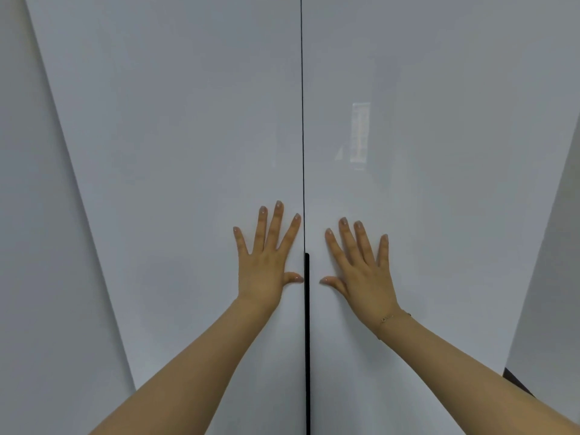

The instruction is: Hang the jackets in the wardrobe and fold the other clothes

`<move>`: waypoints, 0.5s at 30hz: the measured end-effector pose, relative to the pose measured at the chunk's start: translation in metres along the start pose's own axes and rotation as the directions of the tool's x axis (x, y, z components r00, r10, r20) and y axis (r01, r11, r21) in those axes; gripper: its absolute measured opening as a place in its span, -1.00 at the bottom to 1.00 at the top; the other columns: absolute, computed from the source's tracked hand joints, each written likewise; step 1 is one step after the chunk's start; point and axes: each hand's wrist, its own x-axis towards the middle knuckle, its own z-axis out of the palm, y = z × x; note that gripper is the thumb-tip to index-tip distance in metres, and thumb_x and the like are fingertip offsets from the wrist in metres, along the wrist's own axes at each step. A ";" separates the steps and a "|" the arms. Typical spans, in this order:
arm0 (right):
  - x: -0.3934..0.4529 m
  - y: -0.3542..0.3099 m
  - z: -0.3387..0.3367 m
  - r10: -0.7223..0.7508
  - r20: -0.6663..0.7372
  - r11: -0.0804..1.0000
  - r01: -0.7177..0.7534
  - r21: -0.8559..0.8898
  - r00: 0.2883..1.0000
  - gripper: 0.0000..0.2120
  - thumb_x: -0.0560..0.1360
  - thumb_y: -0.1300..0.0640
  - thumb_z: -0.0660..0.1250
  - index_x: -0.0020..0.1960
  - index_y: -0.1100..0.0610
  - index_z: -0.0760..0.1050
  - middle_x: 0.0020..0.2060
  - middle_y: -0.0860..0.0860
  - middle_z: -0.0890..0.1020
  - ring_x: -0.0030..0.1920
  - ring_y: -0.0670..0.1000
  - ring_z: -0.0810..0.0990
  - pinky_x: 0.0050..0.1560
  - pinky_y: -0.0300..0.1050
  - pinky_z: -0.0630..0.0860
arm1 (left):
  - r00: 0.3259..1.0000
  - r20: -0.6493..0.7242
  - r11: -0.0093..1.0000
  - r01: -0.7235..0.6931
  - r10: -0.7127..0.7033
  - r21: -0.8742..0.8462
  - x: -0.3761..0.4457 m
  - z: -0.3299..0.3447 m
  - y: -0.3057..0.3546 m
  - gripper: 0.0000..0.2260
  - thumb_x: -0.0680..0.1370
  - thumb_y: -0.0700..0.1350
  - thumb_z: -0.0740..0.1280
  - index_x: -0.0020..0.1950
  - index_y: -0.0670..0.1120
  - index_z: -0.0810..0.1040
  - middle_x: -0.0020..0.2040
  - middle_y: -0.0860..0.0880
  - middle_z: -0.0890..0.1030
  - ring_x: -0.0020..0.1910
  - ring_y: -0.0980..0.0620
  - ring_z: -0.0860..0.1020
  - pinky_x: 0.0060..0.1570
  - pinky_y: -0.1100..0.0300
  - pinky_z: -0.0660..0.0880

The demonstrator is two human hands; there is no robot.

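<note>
Forearms: two bare forearms come up from the bottom edge, nearest the camera, angling inward toward the middle of the doors.
Wardrobe: a tall white glossy wardrobe [188, 152] fills nearly the whole view, its two flat doors shut and meeting at a thin dark vertical seam [302, 120] just right of centre.
Orientation: the doors stand upright, long axis vertical, their fronts facing the person; their outer edges slant toward each other lower down in the wide-angle view.
Left door: plain and smooth, with a plain pale panel beyond its left edge.
Right door: carries a faint pale reflection [360, 133] in its upper half, near the seam.
Handle: a narrow black vertical strip [307, 340] runs along the seam from about the height of the hands down to the bottom edge.
Left hand: the left hand [263, 265] lies flat on the left door, fingers straight and spread, thumb tip just beside the black strip.
Right hand: the right hand [365, 271] lies flat on the right door, fingers straight and spread, thumb pointing toward the strip; it grips nothing.
Bracelet: a thin gold chain bracelet [394, 318] circles the right wrist.
Lower right corner: a small dark patch [514, 381] shows past the right door's edge.
</note>
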 end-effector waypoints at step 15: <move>0.002 0.000 -0.111 0.034 0.164 0.925 -0.093 0.368 0.986 -0.39 0.64 0.01 0.14 0.60 -0.01 -0.06 0.59 -0.02 -0.13 0.58 0.03 -0.07 0.55 0.01 -0.06 | 0.999 -0.008 0.989 -0.052 0.053 0.137 -0.027 -0.078 -0.020 -0.15 0.56 0.35 0.09 0.51 0.06 -0.47 0.49 -0.11 -0.51 0.54 -0.11 -0.36 0.46 -0.24 -0.30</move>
